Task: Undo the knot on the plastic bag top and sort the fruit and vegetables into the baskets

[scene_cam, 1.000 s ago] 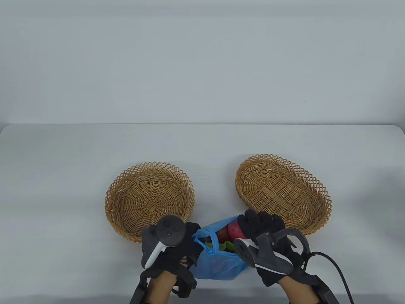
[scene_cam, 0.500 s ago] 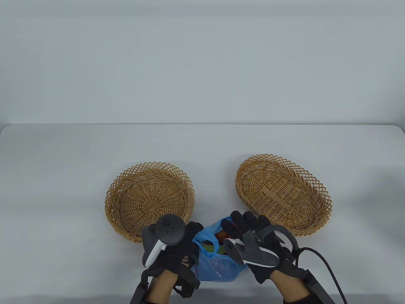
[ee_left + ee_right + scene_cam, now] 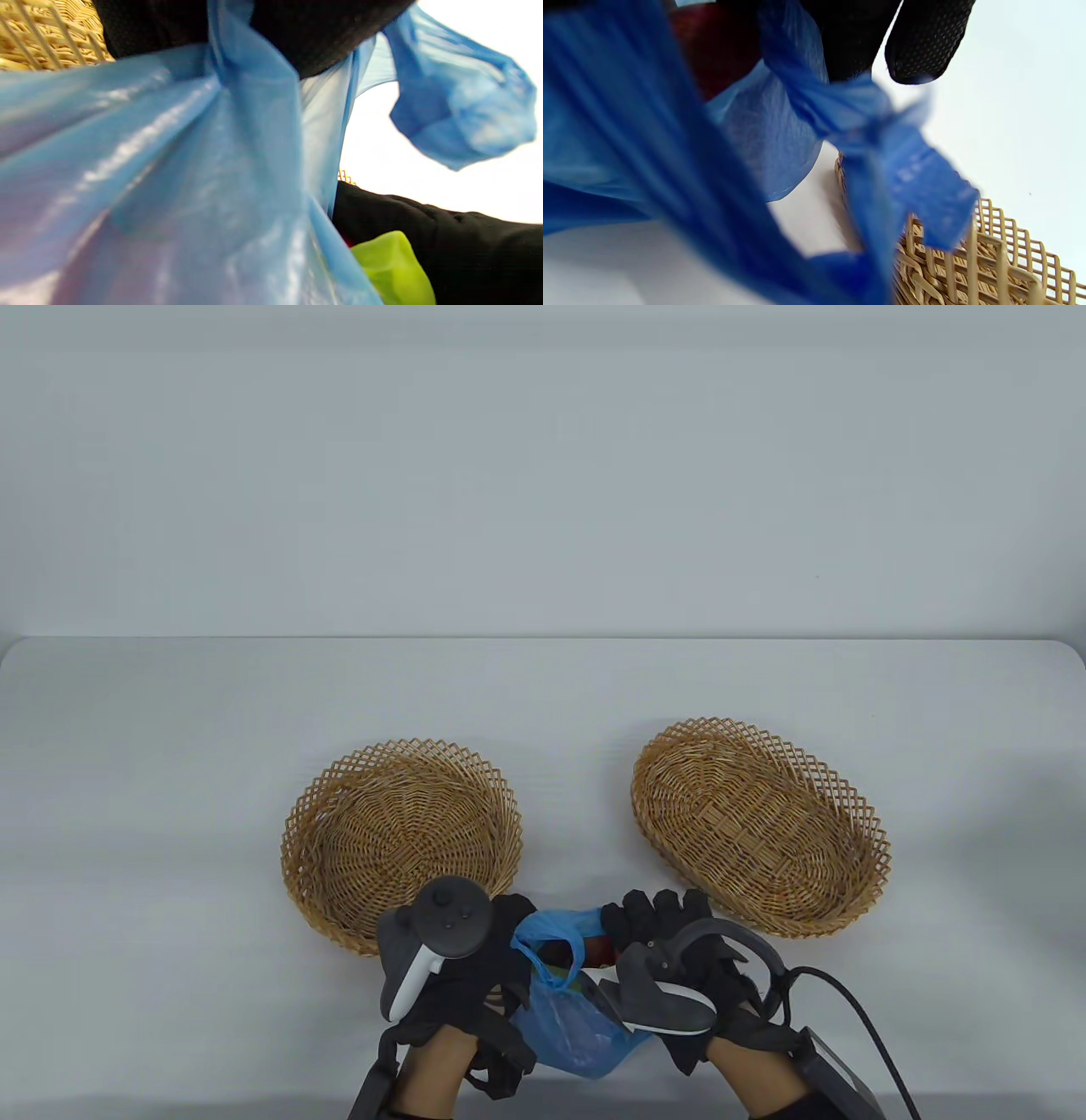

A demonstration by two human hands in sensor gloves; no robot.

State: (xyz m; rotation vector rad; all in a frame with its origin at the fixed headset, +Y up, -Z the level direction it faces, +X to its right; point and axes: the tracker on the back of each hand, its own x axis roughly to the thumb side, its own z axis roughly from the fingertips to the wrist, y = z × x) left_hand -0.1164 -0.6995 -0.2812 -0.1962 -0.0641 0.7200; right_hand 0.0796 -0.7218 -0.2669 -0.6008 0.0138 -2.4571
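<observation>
**Both hands at the bag's mouth**

My left hand (image 3: 475, 976) grips one side of the blue plastic bag (image 3: 577, 1027) and my right hand (image 3: 670, 933) curls into its open top, round something red (image 3: 601, 952). The bag sits at the table's (image 3: 170, 729) near edge — between the two wicker baskets (image 3: 399, 840) (image 3: 759, 831), both holding nothing. A green piece (image 3: 390, 271) shows inside.

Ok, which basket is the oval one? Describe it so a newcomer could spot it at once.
On the white table, two wicker baskets sit just beyond the blue bag. The oval basket is on the right, behind the right hand. It is elongated and angled, while the round basket on the left is circular.
</observation>
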